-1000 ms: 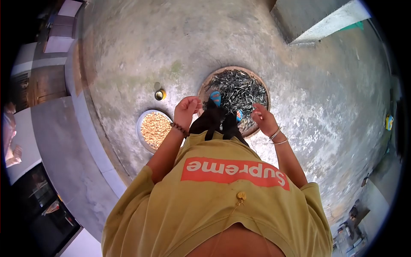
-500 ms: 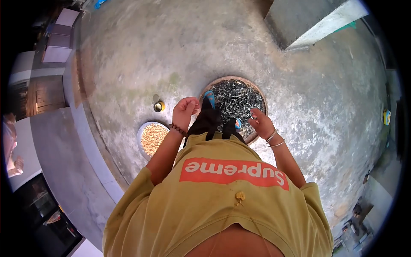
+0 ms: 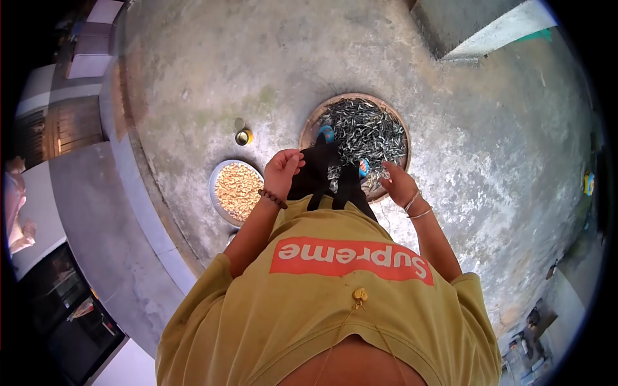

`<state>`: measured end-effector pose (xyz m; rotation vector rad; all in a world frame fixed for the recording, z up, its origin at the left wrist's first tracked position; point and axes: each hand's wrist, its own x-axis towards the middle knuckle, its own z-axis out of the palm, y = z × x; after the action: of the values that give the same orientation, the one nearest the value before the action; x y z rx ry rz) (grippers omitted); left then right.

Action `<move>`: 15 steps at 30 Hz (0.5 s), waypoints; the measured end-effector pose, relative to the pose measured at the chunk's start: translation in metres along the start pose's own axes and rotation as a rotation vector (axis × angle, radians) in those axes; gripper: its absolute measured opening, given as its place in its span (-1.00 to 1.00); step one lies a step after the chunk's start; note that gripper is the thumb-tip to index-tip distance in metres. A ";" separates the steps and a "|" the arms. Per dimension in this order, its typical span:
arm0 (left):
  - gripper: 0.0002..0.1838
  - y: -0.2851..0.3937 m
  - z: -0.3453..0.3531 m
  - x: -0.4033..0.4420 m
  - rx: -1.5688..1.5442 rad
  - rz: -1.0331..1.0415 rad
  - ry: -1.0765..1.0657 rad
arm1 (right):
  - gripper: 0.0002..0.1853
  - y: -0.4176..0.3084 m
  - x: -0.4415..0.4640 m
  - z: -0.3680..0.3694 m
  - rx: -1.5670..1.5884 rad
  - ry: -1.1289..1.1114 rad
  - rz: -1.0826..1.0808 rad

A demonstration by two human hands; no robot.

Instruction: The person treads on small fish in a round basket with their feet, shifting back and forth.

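My left hand is closed, with the thumb pressed to the curled fingers; what it holds, if anything, is too small to make out. It is between a round basin of pale tan pieces and my dark trousers. My right hand has thumb and forefinger apart, with nothing visible between them. It appears over the lower right rim of a wide round tray. Many thin dark and silvery strips fill that tray. Two blue sandals show at its left and lower edge.
A small yellow container stands on the concrete floor above the basin. A concrete block is at the upper right. Along the left run a raised ledge and a dark cabinet. Another person's hand shows at the far left.
The view has shifted, so the tray and basin sit higher in the picture than half a second ago. My right thumb and forefinger have come apart; my left hand stays closed.
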<state>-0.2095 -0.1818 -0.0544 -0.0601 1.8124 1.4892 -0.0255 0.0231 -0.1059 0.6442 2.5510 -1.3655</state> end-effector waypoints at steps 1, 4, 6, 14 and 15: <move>-0.81 0.001 -0.001 0.000 0.014 0.019 -0.009 | -0.61 0.002 -0.004 0.003 0.003 0.005 -0.002; -0.81 0.011 0.003 -0.004 0.031 0.039 0.012 | -0.61 0.006 -0.014 0.010 -0.013 0.039 -0.008; -0.81 0.011 0.004 -0.004 0.031 0.038 0.004 | -0.60 0.006 -0.015 0.009 0.004 0.021 0.011; -0.81 -0.002 0.002 -0.011 0.053 0.017 -0.031 | -0.59 0.007 -0.012 0.007 -0.002 0.005 0.032; -0.81 -0.005 0.000 -0.012 0.052 0.018 -0.029 | -0.59 0.008 -0.011 0.007 -0.005 0.000 0.036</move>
<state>-0.1987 -0.1880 -0.0511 0.0032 1.8311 1.4472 -0.0128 0.0183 -0.1120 0.6855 2.5294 -1.3479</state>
